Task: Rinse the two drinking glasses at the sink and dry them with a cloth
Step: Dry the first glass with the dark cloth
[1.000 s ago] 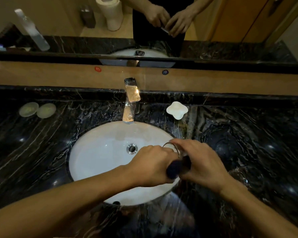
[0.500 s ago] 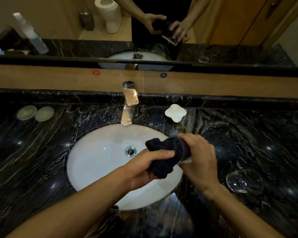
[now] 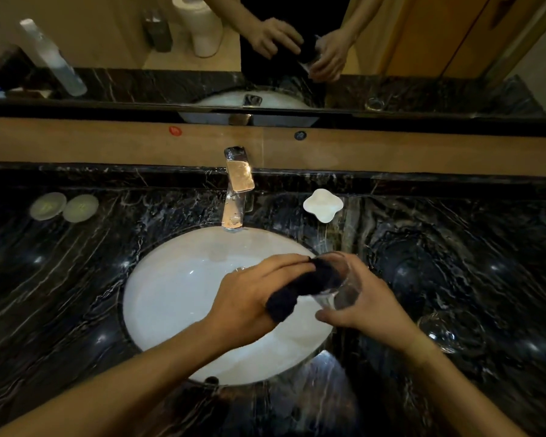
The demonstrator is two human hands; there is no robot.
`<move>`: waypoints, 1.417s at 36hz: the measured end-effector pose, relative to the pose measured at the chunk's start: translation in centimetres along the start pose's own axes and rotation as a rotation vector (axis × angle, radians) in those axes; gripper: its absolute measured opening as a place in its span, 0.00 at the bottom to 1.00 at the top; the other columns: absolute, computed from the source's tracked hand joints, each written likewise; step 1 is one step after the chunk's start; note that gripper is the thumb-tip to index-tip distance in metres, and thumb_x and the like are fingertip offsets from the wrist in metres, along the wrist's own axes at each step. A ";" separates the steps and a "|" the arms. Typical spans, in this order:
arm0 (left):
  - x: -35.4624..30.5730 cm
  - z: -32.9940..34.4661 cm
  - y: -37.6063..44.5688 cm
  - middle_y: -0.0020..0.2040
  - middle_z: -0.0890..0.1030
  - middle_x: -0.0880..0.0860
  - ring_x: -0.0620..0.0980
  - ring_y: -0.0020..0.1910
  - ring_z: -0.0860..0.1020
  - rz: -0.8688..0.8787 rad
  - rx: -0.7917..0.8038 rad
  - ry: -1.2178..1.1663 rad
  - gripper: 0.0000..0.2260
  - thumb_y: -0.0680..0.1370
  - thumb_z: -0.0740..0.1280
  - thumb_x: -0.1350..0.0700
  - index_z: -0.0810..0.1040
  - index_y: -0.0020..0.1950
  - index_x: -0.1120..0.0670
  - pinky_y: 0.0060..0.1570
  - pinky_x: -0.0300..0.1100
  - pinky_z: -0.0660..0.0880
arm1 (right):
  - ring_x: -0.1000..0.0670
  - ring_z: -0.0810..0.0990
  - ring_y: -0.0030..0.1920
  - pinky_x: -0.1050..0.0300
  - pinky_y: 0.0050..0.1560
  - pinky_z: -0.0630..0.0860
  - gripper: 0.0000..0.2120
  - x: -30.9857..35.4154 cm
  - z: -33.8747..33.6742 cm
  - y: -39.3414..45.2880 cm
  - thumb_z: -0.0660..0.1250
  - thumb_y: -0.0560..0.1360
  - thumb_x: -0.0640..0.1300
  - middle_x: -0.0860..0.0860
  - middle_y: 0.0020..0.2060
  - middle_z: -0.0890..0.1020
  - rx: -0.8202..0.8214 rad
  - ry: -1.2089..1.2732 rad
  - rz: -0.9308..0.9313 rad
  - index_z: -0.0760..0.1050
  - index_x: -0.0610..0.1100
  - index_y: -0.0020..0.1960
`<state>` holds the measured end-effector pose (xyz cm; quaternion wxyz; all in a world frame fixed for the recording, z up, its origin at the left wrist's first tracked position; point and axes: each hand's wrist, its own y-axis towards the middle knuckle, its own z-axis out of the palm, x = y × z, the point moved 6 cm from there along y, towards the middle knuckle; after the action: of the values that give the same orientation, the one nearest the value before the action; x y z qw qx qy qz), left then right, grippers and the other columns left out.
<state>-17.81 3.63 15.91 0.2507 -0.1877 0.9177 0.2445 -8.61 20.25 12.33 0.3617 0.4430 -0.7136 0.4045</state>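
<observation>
My right hand [image 3: 368, 307] grips a clear drinking glass [image 3: 344, 291], tilted with its mouth toward the left, above the right side of the white sink [image 3: 177, 298]. My left hand [image 3: 252, 298] holds a dark cloth [image 3: 303, 287], one end of which is pushed into the glass. The other end of the cloth hangs below my left fingers. A second clear glass [image 3: 448, 332] stands on the black marble counter [image 3: 454, 247] to the right of my right wrist.
A chrome tap [image 3: 235, 197] rises behind the sink, with no water running. A white soap dish [image 3: 322, 205] lies right of it, and two pale round discs [image 3: 63, 206] at far left. A mirror [image 3: 108, 42] spans the back wall.
The cloth, which lay bunched over the glass, now reaches inside it. The glass has tipped so its mouth faces left, and both hands sit slightly lower over the basin.
</observation>
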 end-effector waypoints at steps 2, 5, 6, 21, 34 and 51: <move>0.8 0.1 -0.7 0.64 0.78 0.43 0.44 0.60 0.79 -0.205 -0.165 -0.164 0.20 0.75 0.70 0.55 0.75 0.67 0.45 0.52 0.48 0.79 | 0.50 0.83 0.53 0.53 0.52 0.82 0.40 -0.4 0.3 -0.1 0.83 0.62 0.40 0.50 0.57 0.81 -0.024 0.293 0.065 0.69 0.59 0.67; 0.6 1.4 -1.4 0.54 0.81 0.40 0.37 0.51 0.79 -0.455 -0.254 -0.396 0.17 0.75 0.71 0.52 0.75 0.62 0.38 0.49 0.35 0.75 | 0.47 0.85 0.48 0.52 0.45 0.82 0.41 -0.8 1.3 -0.2 0.80 0.63 0.37 0.41 0.58 0.79 -0.095 0.639 0.132 0.68 0.59 0.69; 0.2 2.0 -1.5 0.52 0.82 0.41 0.36 0.48 0.79 -0.501 -0.249 -0.466 0.18 0.76 0.73 0.52 0.75 0.62 0.37 0.47 0.31 0.73 | 0.46 0.85 0.49 0.51 0.46 0.82 0.42 -0.7 1.7 -0.1 0.81 0.63 0.35 0.41 0.59 0.79 -0.116 0.704 0.137 0.67 0.58 0.69; -2.3 5.7 -2.3 0.70 0.73 0.42 0.41 0.68 0.72 -0.733 -0.325 -0.799 0.23 0.77 0.58 0.38 0.68 0.72 0.39 0.67 0.50 0.73 | 0.45 0.85 0.52 0.45 0.52 0.82 0.28 1.4 3.4 0.1 0.77 0.64 0.56 0.46 0.52 0.83 -0.480 0.689 0.142 0.73 0.57 0.61; -0.9 4.3 -2.3 0.58 0.82 0.44 0.44 0.59 0.80 -0.828 -0.386 -0.915 0.12 0.78 0.62 0.44 0.77 0.58 0.30 0.58 0.47 0.79 | 0.47 0.83 0.57 0.54 0.53 0.81 0.38 2.1 3.2 -0.2 0.82 0.60 0.58 0.45 0.58 0.80 -0.301 0.705 0.082 0.74 0.55 0.67; -0.7 3.7 -1.8 0.54 0.84 0.43 0.43 0.55 0.81 -0.767 -0.313 -0.916 0.13 0.77 0.62 0.49 0.78 0.57 0.34 0.52 0.38 0.78 | 0.50 0.82 0.56 0.49 0.58 0.79 0.40 2.4 3.1 -0.2 0.82 0.55 0.64 0.47 0.58 0.79 -0.178 0.800 0.087 0.77 0.47 0.60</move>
<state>-15.07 4.32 12.88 0.6587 -0.4147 0.5374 0.3246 -9.71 16.58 13.17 0.6301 0.1873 -0.5668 0.4966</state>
